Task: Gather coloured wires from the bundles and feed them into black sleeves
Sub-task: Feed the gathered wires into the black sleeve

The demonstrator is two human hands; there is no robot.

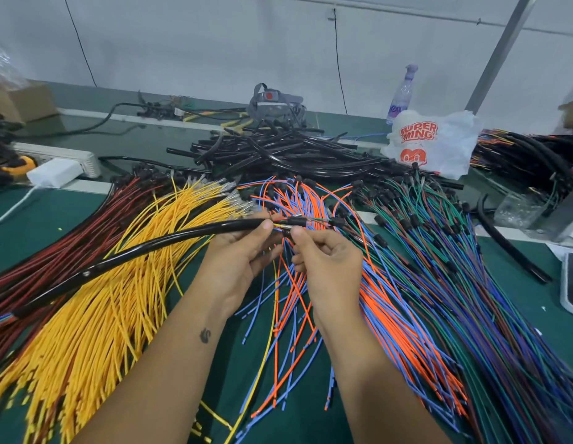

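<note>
a long black sleeve (144, 251) is curving across the yellow wires (96, 315), coloured wire ends (280, 225) poking from its mouth. orange and blue wires (311, 315) are fanning beside red (54, 245) and green-purple bundles (471, 283); spare sleeves (278, 152) are piling behind.

Wire bundles (407, 299) and a sleeve pile (278, 152) crowd the green table (45, 216), bare only at left.

Both hands meet mid-frame, left (238, 251) and right (327, 261), fingers curled and pinching (forearms bare).
</note>
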